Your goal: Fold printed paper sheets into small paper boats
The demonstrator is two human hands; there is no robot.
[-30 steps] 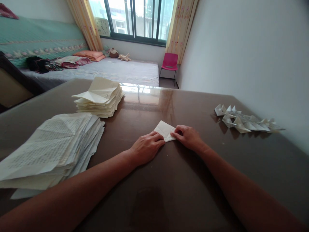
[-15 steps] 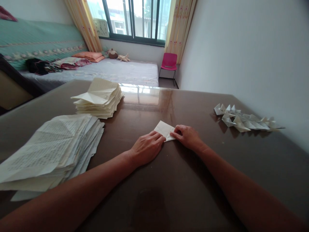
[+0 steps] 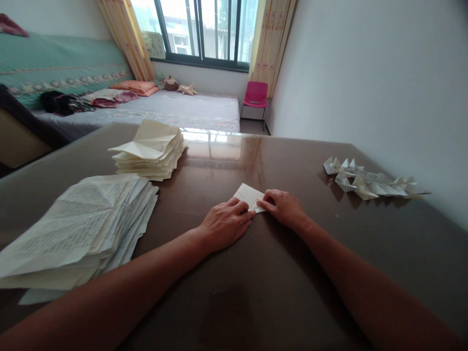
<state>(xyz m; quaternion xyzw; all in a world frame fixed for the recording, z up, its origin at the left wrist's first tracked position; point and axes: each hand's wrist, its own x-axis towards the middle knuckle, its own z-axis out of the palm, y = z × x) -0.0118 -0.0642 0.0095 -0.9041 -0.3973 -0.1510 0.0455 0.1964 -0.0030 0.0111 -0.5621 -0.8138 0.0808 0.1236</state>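
L hand (image 3: pixel 228 222) + R hand (image 3: pixel 285 206) both gripped folded paper (image 3: pixel 247 193) b/w them on surface (image 3: pixel 292 161); uneven finger pressure prob. risked skewed crease.

"Where can a hand pass?"
"I read open table (image 3: pixel 300 168) between the right hand (image 3: pixel 285 208) and the folded paper pieces (image 3: pixel 365 189); a wall (image 3: pixel 365 73) stands beyond those. Ahead of both hands, the surface is unobstructed to the far edge."
"Left side?"
"Restricted. I note two obstacles beyond the left hand (image 3: pixel 224 222): the printed sheets (image 3: pixel 84 214) and, farther off, the cream stack (image 3: pixel 153 141)."
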